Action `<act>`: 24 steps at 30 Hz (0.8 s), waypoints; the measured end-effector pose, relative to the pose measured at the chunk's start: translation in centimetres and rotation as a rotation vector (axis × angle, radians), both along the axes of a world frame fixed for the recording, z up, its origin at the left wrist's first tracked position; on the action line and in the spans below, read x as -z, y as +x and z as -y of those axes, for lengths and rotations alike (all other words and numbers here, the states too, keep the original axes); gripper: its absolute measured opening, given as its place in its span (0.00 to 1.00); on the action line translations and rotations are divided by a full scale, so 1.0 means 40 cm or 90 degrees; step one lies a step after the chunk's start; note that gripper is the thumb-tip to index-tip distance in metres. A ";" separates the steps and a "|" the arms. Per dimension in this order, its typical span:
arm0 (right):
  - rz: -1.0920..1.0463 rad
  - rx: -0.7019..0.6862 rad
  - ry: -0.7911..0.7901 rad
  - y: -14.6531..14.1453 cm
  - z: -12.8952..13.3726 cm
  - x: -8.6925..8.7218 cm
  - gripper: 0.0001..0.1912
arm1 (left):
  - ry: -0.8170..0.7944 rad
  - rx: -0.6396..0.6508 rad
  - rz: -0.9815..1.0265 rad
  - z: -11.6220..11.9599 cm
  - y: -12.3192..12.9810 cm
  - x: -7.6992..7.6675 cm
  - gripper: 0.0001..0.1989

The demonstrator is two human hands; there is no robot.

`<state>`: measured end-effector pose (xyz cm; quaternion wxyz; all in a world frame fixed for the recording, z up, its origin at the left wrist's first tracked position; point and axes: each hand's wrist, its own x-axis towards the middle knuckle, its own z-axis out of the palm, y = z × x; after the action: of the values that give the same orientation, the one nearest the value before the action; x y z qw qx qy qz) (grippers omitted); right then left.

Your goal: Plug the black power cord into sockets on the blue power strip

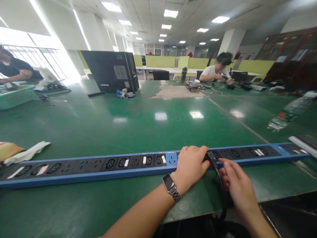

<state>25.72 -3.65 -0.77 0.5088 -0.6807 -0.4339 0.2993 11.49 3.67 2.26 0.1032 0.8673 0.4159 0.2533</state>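
Observation:
A long power strip (146,168) in a blue frame with black sockets lies across the green table in front of me. My left hand (190,167), with a watch on its wrist, lies over the strip. Its thumb and index finger close around a black plug (211,156) at the sockets. From the plug a thick black cord (221,185) hangs down over the table's near edge. My right hand (236,180) is just right of the cord, its fingers curled and the index fingertip close to the plug. What those curled fingers hold, if anything, is hidden.
A black computer case (111,71) stands at the back, with gloves (125,94) beside it. To the right lies a plastic bottle (288,112). A green basket (17,96) is at the left. Two people sit at the table, one far left, one back right.

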 end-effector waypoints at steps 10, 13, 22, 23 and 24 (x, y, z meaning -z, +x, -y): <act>0.642 -0.287 -0.126 0.055 -0.131 -0.152 0.23 | -0.030 -0.054 -0.136 -0.003 -0.213 -0.037 0.31; 0.670 -0.324 -0.139 0.052 -0.138 -0.165 0.23 | -0.044 -0.082 -0.166 0.010 -0.296 -0.026 0.31; 0.680 -0.344 -0.166 0.006 -0.156 -0.158 0.21 | 0.026 -0.077 -0.183 0.022 -0.312 0.017 0.34; 0.651 -0.348 -0.159 0.010 -0.152 -0.168 0.22 | 0.028 -0.079 -0.184 0.021 -0.313 0.017 0.34; 0.610 -0.342 -0.150 0.020 -0.145 -0.184 0.23 | 0.029 -0.082 -0.184 0.021 -0.314 0.017 0.34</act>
<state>26.53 2.15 6.60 0.0813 -0.6587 -0.7379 0.1224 -1.06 2.83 1.56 0.0062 0.8683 0.4753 0.1415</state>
